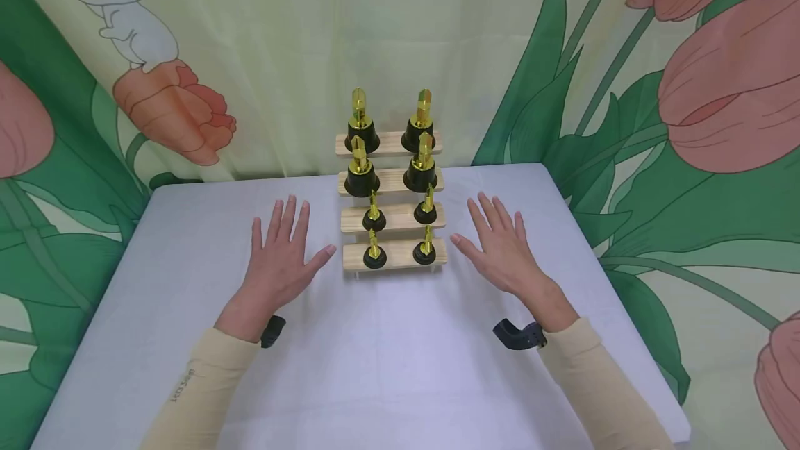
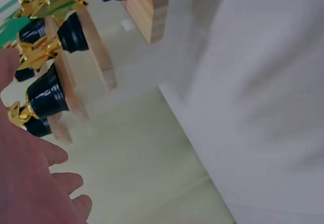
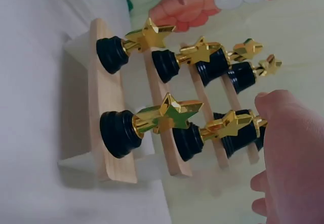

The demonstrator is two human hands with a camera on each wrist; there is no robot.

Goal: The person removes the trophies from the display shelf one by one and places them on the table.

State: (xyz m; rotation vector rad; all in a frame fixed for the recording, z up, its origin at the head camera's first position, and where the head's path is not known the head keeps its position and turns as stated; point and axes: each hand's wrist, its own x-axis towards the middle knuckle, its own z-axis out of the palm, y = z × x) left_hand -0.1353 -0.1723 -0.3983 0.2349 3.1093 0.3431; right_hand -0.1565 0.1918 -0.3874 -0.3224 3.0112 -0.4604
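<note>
A tiered rack with wooden shelves [image 1: 395, 217] stands at the back middle of the table. Gold star trophies on black bases line it in two columns: smaller ones such as the front left trophy [image 1: 375, 253] on the lower shelves, larger ones such as the top right trophy [image 1: 421, 123] above. To the rack's left, my left hand [image 1: 278, 262] is spread with straight fingers and holds nothing. My right hand [image 1: 503, 248] lies likewise on the other side, thumb towards the rack. In the right wrist view, trophies [image 3: 121, 133] show star tops beside the hand [image 3: 293, 153].
A white cloth covers the table [image 1: 387, 367]. Behind it hangs a curtain [image 1: 275, 54] printed with tulips, leaves and a white animal. Dark straps [image 1: 520, 335] sit at both wrists, below the light sleeves.
</note>
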